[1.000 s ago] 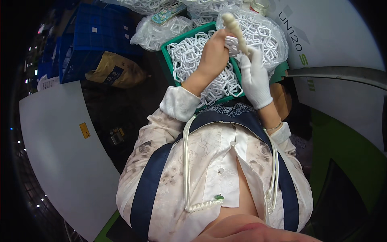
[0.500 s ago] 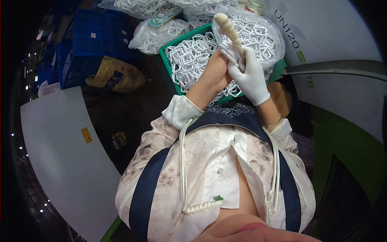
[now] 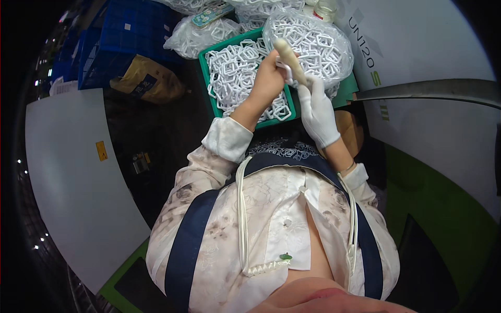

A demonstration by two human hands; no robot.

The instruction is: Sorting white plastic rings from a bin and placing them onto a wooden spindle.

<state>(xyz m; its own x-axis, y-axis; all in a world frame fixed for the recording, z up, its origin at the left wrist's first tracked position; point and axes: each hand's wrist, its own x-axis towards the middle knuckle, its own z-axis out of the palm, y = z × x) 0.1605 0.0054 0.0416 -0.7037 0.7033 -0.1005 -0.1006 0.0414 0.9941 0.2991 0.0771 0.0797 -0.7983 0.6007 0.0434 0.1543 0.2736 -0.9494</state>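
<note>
A stout cream-coloured handle [image 3: 290,60], lumpy as if wrapped, slants up and left out of my right hand [image 3: 318,115]. That hand wears a white glove, and its fingers are closed around the lower end of the handle. Whatever the handle's lower end joins is hidden. My left hand [image 3: 269,81] is bare and closed on a white plastic frame piece [image 3: 283,68], right beside the handle. Both hands are above a green bin [image 3: 292,107] full of white angular frame pieces [image 3: 232,70].
A clear bag of white pieces [image 3: 326,49] rests at the bin's right. More bags [image 3: 195,39] lie behind, with a patterned phone [image 3: 213,14] on top. Blue crates [image 3: 128,44] and a brown sack [image 3: 148,78] stand left. A grey curved bar [image 3: 428,91] juts in from the right.
My hands have drawn apart a little; the left fingers have moved up beside the handle. The handle has come down and left. The whole view has shifted slightly.
</note>
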